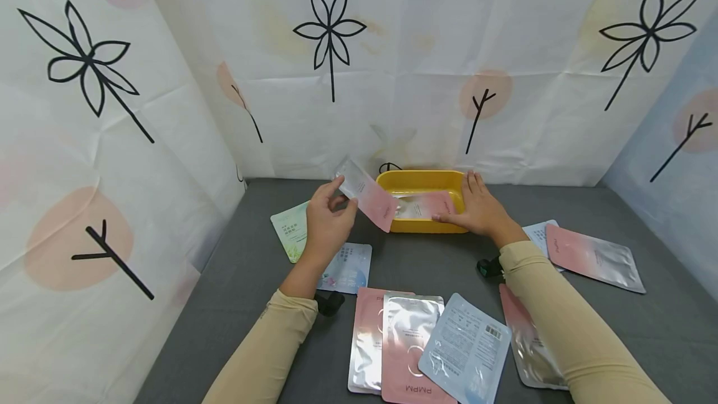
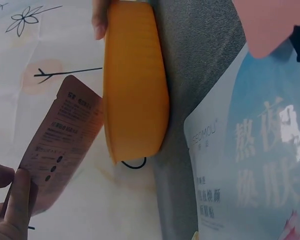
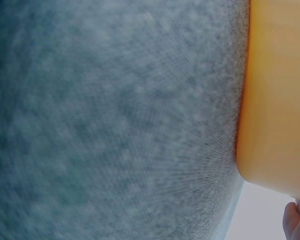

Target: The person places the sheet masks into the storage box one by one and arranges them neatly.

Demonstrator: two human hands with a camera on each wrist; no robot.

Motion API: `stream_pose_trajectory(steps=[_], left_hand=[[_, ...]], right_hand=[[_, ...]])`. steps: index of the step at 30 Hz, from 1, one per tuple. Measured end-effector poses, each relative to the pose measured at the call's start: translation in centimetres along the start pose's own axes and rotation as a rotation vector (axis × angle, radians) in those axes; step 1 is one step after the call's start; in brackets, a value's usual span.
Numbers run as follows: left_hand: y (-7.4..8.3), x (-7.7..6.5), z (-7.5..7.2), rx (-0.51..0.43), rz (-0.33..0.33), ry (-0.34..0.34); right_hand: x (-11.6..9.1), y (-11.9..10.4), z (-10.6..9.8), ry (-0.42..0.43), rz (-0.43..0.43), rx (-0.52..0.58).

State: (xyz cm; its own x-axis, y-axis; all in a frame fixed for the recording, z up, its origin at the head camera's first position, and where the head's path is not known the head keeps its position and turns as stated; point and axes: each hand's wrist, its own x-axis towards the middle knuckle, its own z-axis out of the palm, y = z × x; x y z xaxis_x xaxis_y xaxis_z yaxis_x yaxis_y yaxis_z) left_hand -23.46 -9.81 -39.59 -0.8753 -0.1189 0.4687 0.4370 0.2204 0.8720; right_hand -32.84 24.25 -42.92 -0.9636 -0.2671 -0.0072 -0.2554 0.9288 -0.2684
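Observation:
My left hand pinches a pink-and-silver sheet mask packet by its upper end, just left of a yellow bin. The held packet hangs tilted, its printed back facing the left wrist camera. Its pink lower end overlaps the bin's left edge in the head view. Inside the bin lies another pink-and-silver packet. My right hand rests on the bin's right end, thumb along the front rim and fingers extended toward the back. In the right wrist view, fingers show partly beside the bin.
Green and blue packets lie behind my left forearm. Pink packets and a blue packet overlap at the front. More pink packets lie around my right forearm. A patterned cloth hangs behind the bin.

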Motion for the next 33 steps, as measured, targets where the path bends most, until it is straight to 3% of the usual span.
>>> stream_pose_trajectory(steps=[6, 10, 21, 33], left_hand=[[-0.5, 0.0, 0.6, -0.005, -0.042, -0.029], [-0.8, 0.1, 0.9, -0.018, -0.055, -0.073], [-0.8, -0.1, 1.3, 0.054, -0.089, -0.214], [-1.2, -0.5, 0.8, 0.098, -0.107, -0.258]], right_hand=[[0.2, 0.1, 0.0, -0.006, -0.008, -0.005], [0.2, 0.1, 0.0, -0.007, -0.014, -0.010], [0.4, 0.0, -0.1, -0.018, -0.014, -0.018], [0.3, 0.2, 0.0, -0.018, -0.009, -0.017]])
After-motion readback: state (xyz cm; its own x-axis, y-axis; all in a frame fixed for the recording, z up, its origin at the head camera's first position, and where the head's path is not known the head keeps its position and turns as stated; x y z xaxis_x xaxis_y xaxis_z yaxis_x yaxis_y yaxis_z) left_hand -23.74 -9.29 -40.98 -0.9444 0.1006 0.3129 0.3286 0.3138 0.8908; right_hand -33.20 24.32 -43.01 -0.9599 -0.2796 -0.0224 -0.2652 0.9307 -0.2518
